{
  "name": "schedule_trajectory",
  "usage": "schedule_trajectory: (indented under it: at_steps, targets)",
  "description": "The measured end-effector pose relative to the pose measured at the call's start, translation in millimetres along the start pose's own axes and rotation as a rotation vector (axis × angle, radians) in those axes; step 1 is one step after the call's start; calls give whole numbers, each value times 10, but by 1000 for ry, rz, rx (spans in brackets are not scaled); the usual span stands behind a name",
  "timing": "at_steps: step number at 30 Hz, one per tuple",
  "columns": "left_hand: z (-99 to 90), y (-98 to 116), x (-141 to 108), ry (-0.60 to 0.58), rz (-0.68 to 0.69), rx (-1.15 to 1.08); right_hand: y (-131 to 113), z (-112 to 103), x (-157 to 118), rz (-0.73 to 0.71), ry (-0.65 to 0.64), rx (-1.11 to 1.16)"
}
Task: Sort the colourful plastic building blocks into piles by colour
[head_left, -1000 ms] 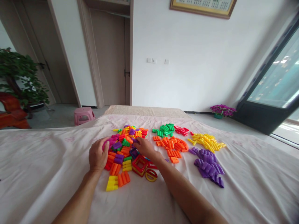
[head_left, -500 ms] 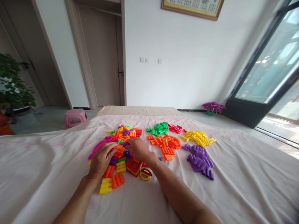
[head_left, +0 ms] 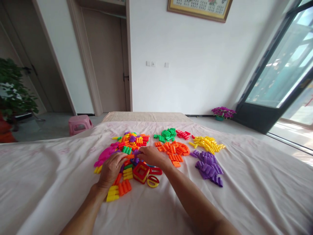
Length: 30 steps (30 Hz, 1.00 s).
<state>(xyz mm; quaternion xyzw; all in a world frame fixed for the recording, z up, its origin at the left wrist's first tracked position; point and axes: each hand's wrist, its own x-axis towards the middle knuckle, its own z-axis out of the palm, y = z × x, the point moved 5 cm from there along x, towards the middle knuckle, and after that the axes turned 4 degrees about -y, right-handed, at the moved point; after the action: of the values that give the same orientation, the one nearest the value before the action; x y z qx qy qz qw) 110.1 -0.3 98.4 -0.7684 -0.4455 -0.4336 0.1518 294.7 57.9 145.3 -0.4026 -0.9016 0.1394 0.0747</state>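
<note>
now, the left hand [head_left: 111, 170] pinches one orange block [head_left: 130, 156] while the right hand [head_left: 152, 156] grips one purple block [head_left: 136, 152]

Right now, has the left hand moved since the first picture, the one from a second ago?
Yes. Judged against the pink plastic stool, the left hand has moved to the right, closer to the right hand.

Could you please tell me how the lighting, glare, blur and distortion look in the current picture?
Head view: glare at the glass door on the right, with the ground beyond nearly white; head view: wide-angle stretch, the far-left door and glass door leaning; head view: the plant at the left edge soft, fine detail around the left hand and right hand hard to make out.
</note>
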Motion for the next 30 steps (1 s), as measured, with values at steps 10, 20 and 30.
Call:
schedule_trajectory:
  at_steps: [10, 20, 30]
  targets:
    - [43, -31, 14, -85, -192, -160, 29, 40, 128, -10, -45, 139]
    - [30, -278, -82, -52, -338, -146, 557, -82, -22, 40, 31, 259]
    - [86, -387, -126, -85, -369, -149, 1846, -702, -1269, 526, 149, -97]
